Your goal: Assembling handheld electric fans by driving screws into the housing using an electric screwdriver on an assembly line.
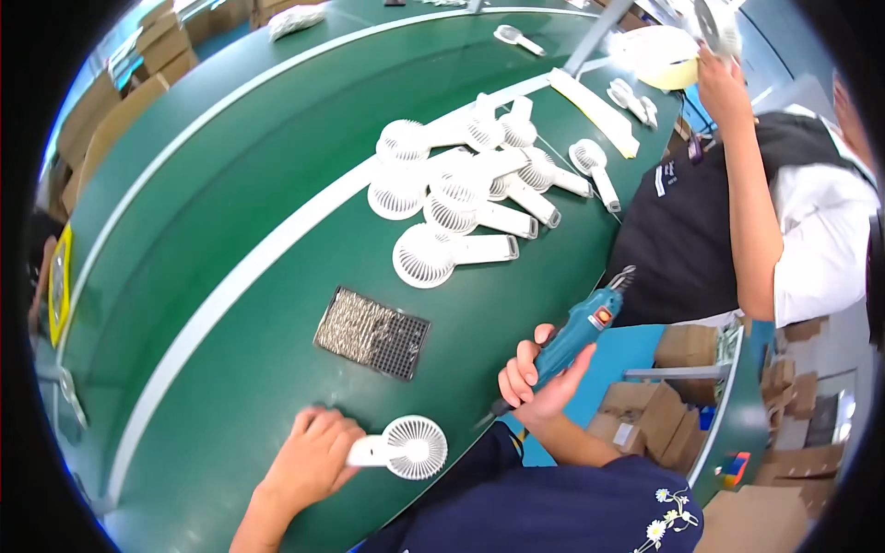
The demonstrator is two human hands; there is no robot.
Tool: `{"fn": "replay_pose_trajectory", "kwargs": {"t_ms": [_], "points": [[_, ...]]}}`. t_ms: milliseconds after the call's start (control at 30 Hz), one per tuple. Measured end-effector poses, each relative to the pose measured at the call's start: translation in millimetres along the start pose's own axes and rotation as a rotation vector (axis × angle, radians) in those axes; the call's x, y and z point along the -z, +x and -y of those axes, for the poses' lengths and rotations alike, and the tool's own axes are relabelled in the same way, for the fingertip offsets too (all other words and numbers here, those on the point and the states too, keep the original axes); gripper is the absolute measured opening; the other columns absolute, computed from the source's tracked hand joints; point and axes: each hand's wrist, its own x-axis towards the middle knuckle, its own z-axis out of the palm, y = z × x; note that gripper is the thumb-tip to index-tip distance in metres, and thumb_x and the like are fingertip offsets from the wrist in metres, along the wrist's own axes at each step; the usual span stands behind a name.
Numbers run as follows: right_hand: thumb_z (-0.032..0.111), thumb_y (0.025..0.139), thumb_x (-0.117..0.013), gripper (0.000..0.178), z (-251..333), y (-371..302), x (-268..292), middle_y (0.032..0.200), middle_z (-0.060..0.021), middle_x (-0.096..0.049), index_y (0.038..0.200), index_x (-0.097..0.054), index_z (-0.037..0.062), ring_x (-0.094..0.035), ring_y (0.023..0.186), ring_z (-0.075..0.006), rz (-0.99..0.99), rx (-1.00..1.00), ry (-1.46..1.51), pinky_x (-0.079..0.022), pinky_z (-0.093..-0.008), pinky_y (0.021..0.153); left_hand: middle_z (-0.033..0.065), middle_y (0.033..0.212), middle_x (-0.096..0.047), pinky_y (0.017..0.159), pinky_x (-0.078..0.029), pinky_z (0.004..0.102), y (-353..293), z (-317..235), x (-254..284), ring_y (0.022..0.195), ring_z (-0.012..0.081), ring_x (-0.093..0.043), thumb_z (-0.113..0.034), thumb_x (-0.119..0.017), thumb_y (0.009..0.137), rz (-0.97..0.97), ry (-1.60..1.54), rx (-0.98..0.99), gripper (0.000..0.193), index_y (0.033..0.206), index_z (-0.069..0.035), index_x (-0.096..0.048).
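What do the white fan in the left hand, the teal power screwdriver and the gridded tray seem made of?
Fan: probably plastic, matte white, its fine even ribs looking moulded.
Power screwdriver: likely hard plastic casing, given its smooth, rounded, evenly teal body.
Tray: black, perhaps moulded plastic; metal remains possible.

One power screwdriver (577, 339), one tray (396, 343), at least ten fans (416, 448).

Legible text: none. Marks seen: (1) small label (601, 316) with an orange patch on the teal power screwdriver (573, 343), near right; print too small to read. (2) White lettering (666, 177) on the dark apron (678, 263) of the co-worker (816, 240), far right; blurred. (3) White sticker (624, 434) on a cardboard box (656, 413), right; content not resolvable.
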Motion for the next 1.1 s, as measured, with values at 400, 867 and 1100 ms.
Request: {"fn": "replay_pose_trajectory", "kwargs": {"t_ms": [400,867,1100], "points": [[0.075,0.092,-0.029,0.071,-23.7,-25.7,38.3,0.067,-0.0047,-0.049,0.116,-0.051,0.0121,-0.043,0.044,-0.0142,-0.111,0.074,0.132,-0.036,-0.0292,0.041,0.0274,0.127,-0.052,0.084,-0.054,0.0375,315.2,-53.9,-23.9,0.104,0.0337,-0.059,-0.010,-0.052,0.089,-0.262,0.014,0.001,0.035,0.114,0.013,-0.059],[0.060,0.099,-0.040,0.058,-8.2,-21.4,45.0,0.069,-0.0024,-0.039,0.115,-0.043,0.0040,-0.038,0.046,-0.0095,-0.111,0.093,-0.037,-0.034,-0.0215,0.039,0.0043,0.099,-0.065,0.077,-0.040,0.0360,359.8,-57.5,-84.3,0.094,0.0239,-0.055,-0.024,-0.059,0.084,-0.324,0.396,0.048,0.022,0.089,-0.010,-0.075],[0.060,0.097,-0.043,0.058,-8.7,-16.5,49.7,0.069,-0.0017,-0.039,0.114,-0.044,0.0042,-0.038,0.046,-0.0088,-0.039,0.126,-0.069,-0.033,-0.0209,0.041,0.0154,0.089,-0.069,0.067,-0.050,0.0414,303.0,-71.3,-18.1,0.086,0.0300,-0.065,-0.025,-0.067,0.073,-0.568,-0.085,-0.117,0.019,0.076,-0.008,-0.075]]}}
